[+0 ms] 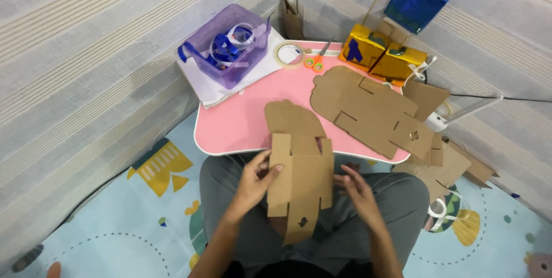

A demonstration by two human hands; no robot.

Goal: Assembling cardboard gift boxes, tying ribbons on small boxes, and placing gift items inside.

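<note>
Grey trousers of a soft, matte cloth are worn, and a few shallow creases are seen across the lap. The forearms are left bare, with no sleeve reaching them. No rings, watch or gloves can be made out on the left hand (253, 183) or the right hand (357, 189).

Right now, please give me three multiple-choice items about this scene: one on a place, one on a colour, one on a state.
1. Where are the scissors?
A. on the pink table, beside the tape roll
B. inside the purple box
C. on the floor mat

2. What colour are the scissor handles?
A. green
B. orange
C. black

3. How is the cardboard cutout held?
A. lying untouched on the table
B. left hand grips its edge, right hand at the other side
C. rolled into a tube

Answers: 1 A, they lie at the table's far edge near the tape; 2 B, the handles are orange; 3 B, the left fingers wrap the flat cutout's edge.
</note>
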